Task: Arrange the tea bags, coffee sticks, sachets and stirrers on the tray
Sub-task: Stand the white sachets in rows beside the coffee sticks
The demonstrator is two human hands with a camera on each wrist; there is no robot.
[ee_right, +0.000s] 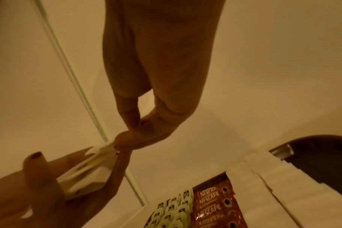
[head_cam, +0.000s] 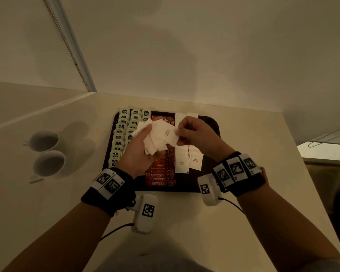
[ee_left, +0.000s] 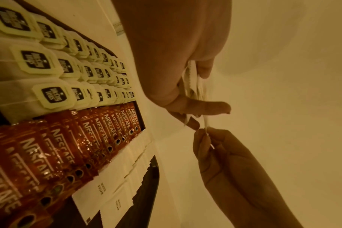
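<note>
Two hands meet above the dark rounded plastic tray [head_cam: 211,122]: the left hand [head_cam: 137,152] clutches a fanned wad of thin white paper sugar sachets [head_cam: 155,138], and the right hand [head_cam: 192,132] pinches the edge of the top one between thumb and fingertips. Below, flat white sachets [head_cam: 182,161] lie beside glossy red foil coffee sticks [head_cam: 160,176] and overlapping rows of pale square-tagged tea bags [head_cam: 119,138]. Two white ceramic cups [head_cam: 45,152] sit left of the tray.

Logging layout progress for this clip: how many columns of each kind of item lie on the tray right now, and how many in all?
Tea bags: 3 columns
Coffee sticks: 1 column
White sugar sachets: 2 columns
Total: 6 columns
</note>
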